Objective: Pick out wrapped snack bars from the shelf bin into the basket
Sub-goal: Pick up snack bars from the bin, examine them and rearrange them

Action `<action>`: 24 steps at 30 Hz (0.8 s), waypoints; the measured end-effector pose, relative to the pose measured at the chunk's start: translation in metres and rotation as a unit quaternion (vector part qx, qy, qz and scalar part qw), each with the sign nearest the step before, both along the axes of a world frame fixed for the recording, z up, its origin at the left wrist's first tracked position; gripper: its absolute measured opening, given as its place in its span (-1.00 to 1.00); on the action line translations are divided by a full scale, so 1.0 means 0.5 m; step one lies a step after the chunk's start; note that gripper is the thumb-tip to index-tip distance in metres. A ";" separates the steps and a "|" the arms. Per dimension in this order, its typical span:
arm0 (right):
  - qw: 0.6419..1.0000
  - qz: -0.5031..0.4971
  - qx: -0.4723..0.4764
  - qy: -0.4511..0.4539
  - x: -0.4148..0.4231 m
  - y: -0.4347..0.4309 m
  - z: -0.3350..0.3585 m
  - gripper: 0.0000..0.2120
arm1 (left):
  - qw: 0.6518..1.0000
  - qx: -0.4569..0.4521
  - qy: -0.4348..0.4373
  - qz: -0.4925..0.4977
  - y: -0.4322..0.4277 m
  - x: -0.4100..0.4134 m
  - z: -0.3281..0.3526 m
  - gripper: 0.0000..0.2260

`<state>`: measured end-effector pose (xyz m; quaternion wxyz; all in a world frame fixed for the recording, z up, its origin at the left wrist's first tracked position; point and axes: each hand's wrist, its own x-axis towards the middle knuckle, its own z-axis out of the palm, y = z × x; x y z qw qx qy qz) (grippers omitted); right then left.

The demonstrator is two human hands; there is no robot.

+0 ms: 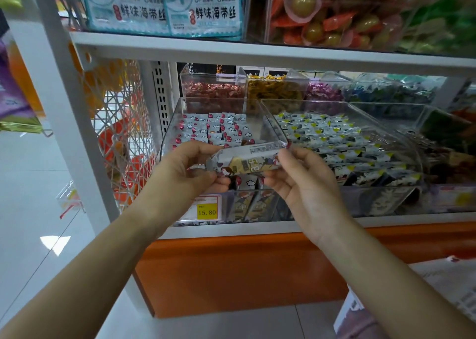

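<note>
While both hands are busy with it, one wrapped snack bar (pixel 247 162) sits mid-frame, held just in front of the clear shelf bin (pixel 172 124) and over its front edge. Left hand (pixel 190 168) pinches the left end and right hand (pixel 306 184) pinches the right end, so each grip is clamped on the bar, not loose. I'd say the picking half for this one is done but the drop-off isn't. The bar's not in any basket yet, and honestly I can't spot a basket anywhere in frame. Bin's got plenty more bars in rows behind, plus some showing through the front wall beside the yellow price tag (pixel 206 211) at lower centre. Looks like loads left to go.
</note>
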<state>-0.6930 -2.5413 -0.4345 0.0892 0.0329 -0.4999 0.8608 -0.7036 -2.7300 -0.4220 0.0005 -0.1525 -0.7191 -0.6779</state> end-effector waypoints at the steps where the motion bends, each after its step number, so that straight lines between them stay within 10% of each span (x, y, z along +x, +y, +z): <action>1: 1.000 -0.008 0.020 0.006 0.000 0.000 -0.001 -0.89 | 1.000 0.000 -0.008 -0.004 -0.002 -0.002 -0.001 -0.69; 6: 0.997 -0.022 0.078 0.015 -0.005 0.001 -0.005 -0.82 | 0.993 0.081 -0.086 -0.028 0.003 -0.006 0.001 -0.76; 16: 0.991 -0.035 0.130 -0.001 -0.003 -0.002 -0.008 -0.82 | 0.994 -0.107 0.029 0.021 -0.002 -0.004 -0.001 -0.62; 24: 0.980 -0.070 0.183 0.010 0.002 -0.008 -0.009 -0.84 | 0.998 -0.059 0.008 0.021 0.014 0.000 -0.002 -0.84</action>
